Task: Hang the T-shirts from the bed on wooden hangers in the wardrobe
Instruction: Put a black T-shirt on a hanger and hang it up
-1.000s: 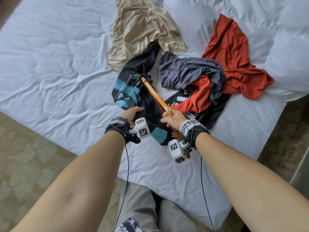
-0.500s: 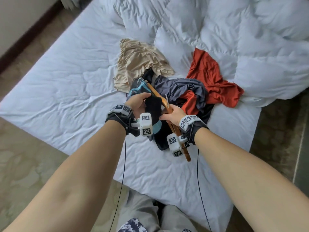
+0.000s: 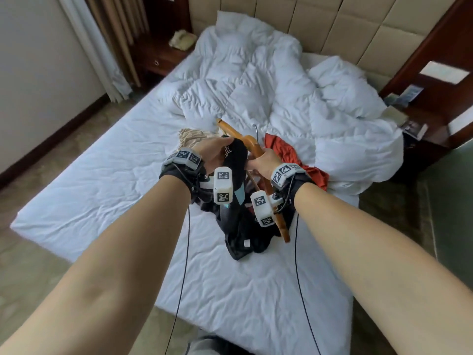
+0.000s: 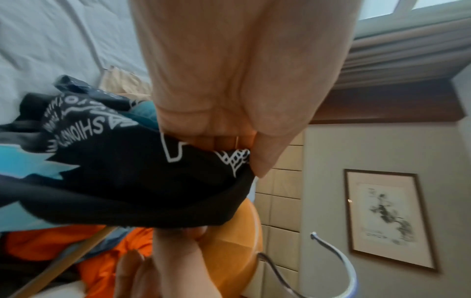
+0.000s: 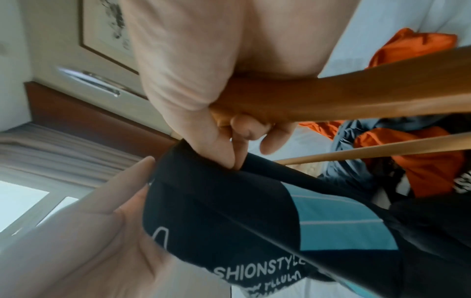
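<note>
A black T-shirt (image 3: 236,221) with teal panels and white print hangs above the bed between both hands. My left hand (image 3: 216,152) grips its upper edge, seen close in the left wrist view as black T-shirt cloth (image 4: 142,181) under my fingers. My right hand (image 3: 261,163) grips the wooden hanger (image 3: 253,147) near its middle and pinches the shirt's edge. The hanger's metal hook (image 3: 256,133) points up. In the right wrist view the hanger (image 5: 344,96) crosses my palm above the T-shirt (image 5: 254,221). An orange T-shirt (image 3: 281,149) and a beige T-shirt (image 3: 192,137) lie on the bed behind.
The white bed (image 3: 102,188) has a rumpled duvet (image 3: 307,98) piled at its far right. A dark nightstand (image 3: 163,55) with a phone stands at the far left beside curtains. Another wooden stand (image 3: 422,119) is at the right. Carpet floor surrounds the bed.
Both hands have lifted the black T-shirt and the hanger up off the bed. My head has tilted up, bringing the headboard and nightstands into view.
</note>
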### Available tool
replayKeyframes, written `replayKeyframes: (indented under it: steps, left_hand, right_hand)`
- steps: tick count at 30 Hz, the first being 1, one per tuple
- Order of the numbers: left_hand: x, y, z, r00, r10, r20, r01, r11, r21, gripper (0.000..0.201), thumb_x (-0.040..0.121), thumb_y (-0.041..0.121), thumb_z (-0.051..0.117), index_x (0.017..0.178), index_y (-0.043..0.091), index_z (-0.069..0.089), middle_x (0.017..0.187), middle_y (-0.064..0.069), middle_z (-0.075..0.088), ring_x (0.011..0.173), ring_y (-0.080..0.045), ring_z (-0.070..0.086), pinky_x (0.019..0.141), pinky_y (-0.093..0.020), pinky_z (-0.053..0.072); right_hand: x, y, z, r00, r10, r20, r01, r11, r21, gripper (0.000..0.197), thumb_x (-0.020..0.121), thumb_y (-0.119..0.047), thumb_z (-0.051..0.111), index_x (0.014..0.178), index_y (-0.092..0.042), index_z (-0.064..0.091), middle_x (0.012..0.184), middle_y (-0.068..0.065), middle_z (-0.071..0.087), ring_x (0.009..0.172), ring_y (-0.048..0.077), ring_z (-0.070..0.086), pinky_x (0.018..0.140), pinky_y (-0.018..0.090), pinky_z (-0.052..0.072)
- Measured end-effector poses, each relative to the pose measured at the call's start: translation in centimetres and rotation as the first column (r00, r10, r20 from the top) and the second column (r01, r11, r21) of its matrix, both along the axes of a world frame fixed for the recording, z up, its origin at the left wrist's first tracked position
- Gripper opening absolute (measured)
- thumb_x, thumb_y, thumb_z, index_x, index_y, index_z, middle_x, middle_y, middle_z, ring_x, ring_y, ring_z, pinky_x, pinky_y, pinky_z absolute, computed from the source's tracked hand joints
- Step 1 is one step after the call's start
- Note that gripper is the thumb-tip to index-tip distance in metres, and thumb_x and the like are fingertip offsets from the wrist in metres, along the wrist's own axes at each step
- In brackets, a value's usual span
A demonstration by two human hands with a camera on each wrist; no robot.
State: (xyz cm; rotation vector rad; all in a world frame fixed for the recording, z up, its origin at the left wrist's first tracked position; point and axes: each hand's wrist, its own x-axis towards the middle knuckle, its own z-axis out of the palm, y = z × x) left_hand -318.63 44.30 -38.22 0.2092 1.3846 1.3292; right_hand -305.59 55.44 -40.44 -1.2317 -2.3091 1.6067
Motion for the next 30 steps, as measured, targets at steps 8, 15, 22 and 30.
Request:
replayKeyframes:
  steps: [8,15,22,30]
  left_hand:
    - [4.6,-0.7,9.0,0.985,0.021,-0.173,0.001,0.992,0.127,0.041,0.104,0.023,0.047,0.134,-0.004,0.053,0.123,-0.02,0.061,0.09,-0.025,0.068,0.065,-0.034,0.059]
    - [9.5,-2.6,15.1,0.963,0.066,-0.26,-0.023,0.986,0.163,0.034,0.103,0.019,0.047,0.128,-0.003,0.055,0.116,-0.017,0.063,0.087,-0.022,0.066,0.064,-0.03,0.06]
    - [12.1,-4.2,18.9,0.919,0.144,-0.367,-0.104,0.987,0.126,0.017,0.102,0.017,0.048,0.092,0.008,0.057,0.084,-0.007,0.061,0.074,-0.018,0.061,0.063,-0.029,0.055]
    - [11.5,-3.9,21.2,0.926,0.141,-0.35,-0.132,0.99,0.051,0.021,0.098,0.023,0.044,0.091,0.005,0.054,0.076,-0.012,0.057,0.075,-0.028,0.058,0.079,-0.036,0.047]
  right_hand:
    - [5.1,-1.3,8.2,0.973,0.069,-0.222,-0.082,0.996,-0.048,0.037,0.074,-0.008,0.084,0.104,-0.002,0.064,0.09,0.014,0.068,0.081,0.026,0.063,0.081,0.037,0.057]
    - [9.1,-2.7,13.5,0.967,0.07,-0.246,-0.07,0.998,0.009,0.04,0.07,-0.01,0.086,0.103,-0.002,0.066,0.086,0.012,0.073,0.076,0.024,0.071,0.074,0.033,0.061]
    - [11.4,-3.2,17.8,0.959,-0.045,-0.279,0.073,0.993,0.091,0.018,0.082,0.002,0.066,0.075,-0.013,0.058,0.066,0.007,0.058,0.062,0.023,0.057,0.073,0.039,0.056]
    - [11.3,-3.3,21.2,0.939,-0.088,-0.332,0.106,0.994,0.037,0.008,0.085,-0.01,0.07,0.084,-0.006,0.063,0.049,0.003,0.047,0.052,0.017,0.051,0.08,0.042,0.061]
